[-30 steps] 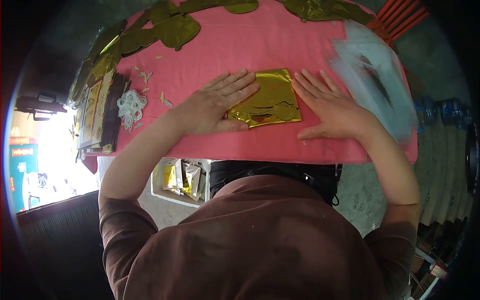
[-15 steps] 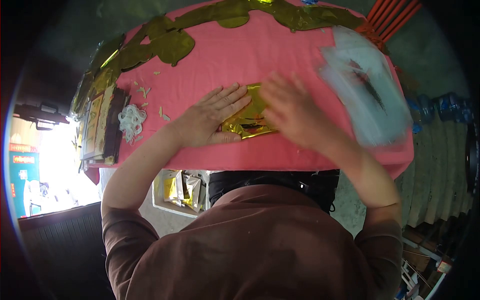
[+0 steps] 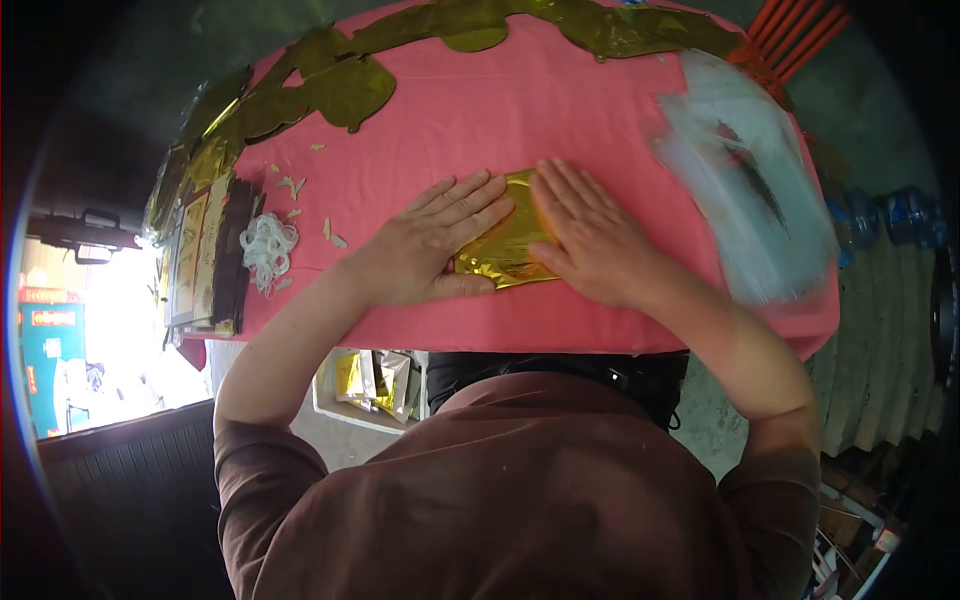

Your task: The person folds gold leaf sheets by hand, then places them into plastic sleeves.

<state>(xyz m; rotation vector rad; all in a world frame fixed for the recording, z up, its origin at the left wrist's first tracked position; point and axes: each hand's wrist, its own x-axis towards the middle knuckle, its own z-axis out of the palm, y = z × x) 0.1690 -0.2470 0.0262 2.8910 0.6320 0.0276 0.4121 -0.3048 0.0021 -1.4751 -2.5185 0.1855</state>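
A shiny gold foil piece point(image 3: 507, 248), folded into a small rectangle, lies on the pink tablecloth point(image 3: 480, 110) near the front edge. My left hand point(image 3: 428, 240) rests flat over its left side, fingers stretched out and pointing up and to the right. Over the right side lies my right hand point(image 3: 592, 232), palm down, its fingers extended and its thumb on the foil. Neither hand grips anything. The foil's outer sides are hidden under my hands.
Flat gold foil shapes point(image 3: 345, 90) line the far edge. Clear plastic bags point(image 3: 750, 190) lie at right. White rubber bands point(image 3: 268, 248) and a stack of printed cards point(image 3: 200, 255) sit at left. A white box point(image 3: 370, 418) with gold packets stands below the table.
My right hand, blurred in motion before, now lies still and flat on the foil's right side. The foil looks smoother. The whole view has shifted slightly.
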